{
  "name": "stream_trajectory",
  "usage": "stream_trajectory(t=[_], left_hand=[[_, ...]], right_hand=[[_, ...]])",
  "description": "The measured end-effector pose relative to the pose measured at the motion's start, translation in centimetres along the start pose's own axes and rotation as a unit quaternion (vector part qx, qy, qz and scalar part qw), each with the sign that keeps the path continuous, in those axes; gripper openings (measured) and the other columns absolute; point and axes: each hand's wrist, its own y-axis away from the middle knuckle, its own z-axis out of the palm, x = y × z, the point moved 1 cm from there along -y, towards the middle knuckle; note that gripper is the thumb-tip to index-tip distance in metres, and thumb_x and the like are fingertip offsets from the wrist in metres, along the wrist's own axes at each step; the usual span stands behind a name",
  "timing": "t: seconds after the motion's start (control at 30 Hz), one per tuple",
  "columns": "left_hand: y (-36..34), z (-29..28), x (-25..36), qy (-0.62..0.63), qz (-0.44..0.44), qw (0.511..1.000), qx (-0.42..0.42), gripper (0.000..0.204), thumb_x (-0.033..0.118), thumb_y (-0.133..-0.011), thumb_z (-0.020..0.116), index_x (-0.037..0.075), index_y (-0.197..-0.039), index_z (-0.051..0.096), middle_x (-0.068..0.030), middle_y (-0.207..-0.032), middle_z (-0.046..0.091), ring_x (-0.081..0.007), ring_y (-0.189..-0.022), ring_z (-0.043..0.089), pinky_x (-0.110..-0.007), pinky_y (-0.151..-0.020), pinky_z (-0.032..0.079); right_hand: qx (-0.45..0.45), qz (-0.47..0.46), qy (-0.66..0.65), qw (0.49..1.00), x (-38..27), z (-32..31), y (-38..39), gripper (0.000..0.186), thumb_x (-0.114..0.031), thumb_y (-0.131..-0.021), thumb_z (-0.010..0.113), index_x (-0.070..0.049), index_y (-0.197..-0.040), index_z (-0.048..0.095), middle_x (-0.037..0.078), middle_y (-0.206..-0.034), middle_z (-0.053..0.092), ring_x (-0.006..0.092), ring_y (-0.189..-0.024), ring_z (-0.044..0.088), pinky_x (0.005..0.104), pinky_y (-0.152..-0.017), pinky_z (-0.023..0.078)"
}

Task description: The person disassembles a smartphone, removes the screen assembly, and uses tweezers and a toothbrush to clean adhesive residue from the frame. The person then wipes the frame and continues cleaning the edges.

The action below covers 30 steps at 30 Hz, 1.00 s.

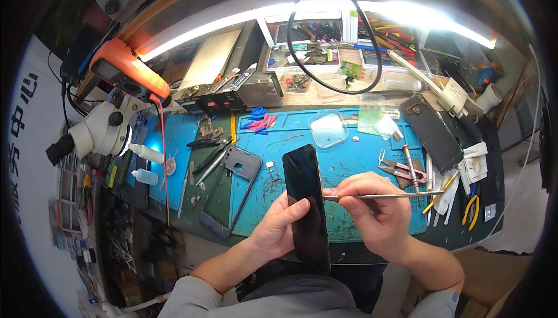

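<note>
A black smartphone [306,230] stands tilted nearly upright at the front middle of the blue mat [261,144]. My left hand [274,225] grips it from the left, thumb lying on its dark screen. A thin silver metal tool [395,196] is pinched between the fingers of my right hand [378,219], roughly horizontal, with its near end at the phone's right edge; the exact contact there is hard to make out. Left of the phone lies an empty grey phone frame [250,167], and a small metal tray [271,170] sits beside that.
A microscope [96,135], orange multimeter [128,71] and two bottles [145,175] stand left. Tweezers, pink scissors [398,170], yellow pliers [471,213] and a dark phone [433,132] crowd the right. A clear container [328,125] lies behind; a black cable loop [378,68] hangs overhead.
</note>
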Motion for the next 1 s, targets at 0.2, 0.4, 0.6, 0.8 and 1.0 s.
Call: stream_trajectory(t=[0.2, 0.4, 0.6, 0.8, 1.0], left_hand=[[-0.1, 0.8, 0.0, -0.024, 0.005, 0.999, 0.034, 0.050, 0.030, -0.104, 0.075, 0.006, -0.144, 0.056, -0.0076, -0.130, 0.071, -0.0154, -0.115, 0.070, -0.035, -0.097, 0.058], [-0.2, 0.2, -0.4, 0.007, 0.022, 0.999, 0.028, 0.050, 0.032, -0.109, 0.066, 0.004, -0.148, 0.051, -0.0098, -0.140, 0.066, -0.0178, -0.127, 0.067, -0.040, -0.106, 0.058], [-0.4, 0.4, -0.2, 0.063, 0.017, 0.997, 0.037, 0.048, 0.033, -0.110, 0.065, 0.004, -0.146, 0.051, -0.0083, -0.135, 0.068, -0.0178, -0.121, 0.070, -0.040, -0.103, 0.060], [-0.5, 0.7, -0.1, 0.008, 0.005, 0.997, 0.071, 0.042, 0.015, -0.104, 0.073, 0.006, -0.140, 0.054, -0.0074, -0.127, 0.071, -0.0157, -0.112, 0.072, -0.037, -0.097, 0.061], [-0.5, 0.8, -0.1, 0.001, 0.014, 0.999, 0.051, 0.045, 0.016, -0.105, 0.071, 0.005, -0.144, 0.052, -0.0083, -0.131, 0.069, -0.0160, -0.115, 0.070, -0.038, -0.098, 0.061]], right_hand=[[-0.001, 0.022, -0.032, 0.999, 0.3, -0.2, 0.5, 0.012, -0.002, -0.101, 0.074, 0.004, -0.110, 0.070, 0.015, -0.110, 0.074, 0.0182, -0.093, 0.072, 0.0276, -0.077, 0.060], [0.000, 0.034, -0.033, 0.999, 0.9, -0.5, 0.8, 0.014, -0.007, -0.104, 0.072, 0.004, -0.112, 0.067, 0.016, -0.112, 0.072, 0.0173, -0.096, 0.072, 0.0272, -0.082, 0.059], [0.011, 0.049, -0.060, 0.997, 1.2, -0.4, 0.8, 0.014, -0.007, -0.105, 0.071, 0.005, -0.112, 0.067, 0.016, -0.113, 0.071, 0.0180, -0.099, 0.072, 0.0282, -0.087, 0.060], [0.003, 0.046, -0.049, 0.998, 1.3, -0.5, 0.7, 0.015, -0.007, -0.105, 0.071, 0.005, -0.113, 0.066, 0.016, -0.114, 0.071, 0.0189, -0.100, 0.073, 0.0295, -0.089, 0.060], [0.005, 0.045, -0.060, 0.997, 1.4, -0.6, 0.9, 0.014, -0.007, -0.105, 0.070, 0.004, -0.113, 0.066, 0.015, -0.114, 0.071, 0.0187, -0.100, 0.073, 0.0287, -0.087, 0.060]])
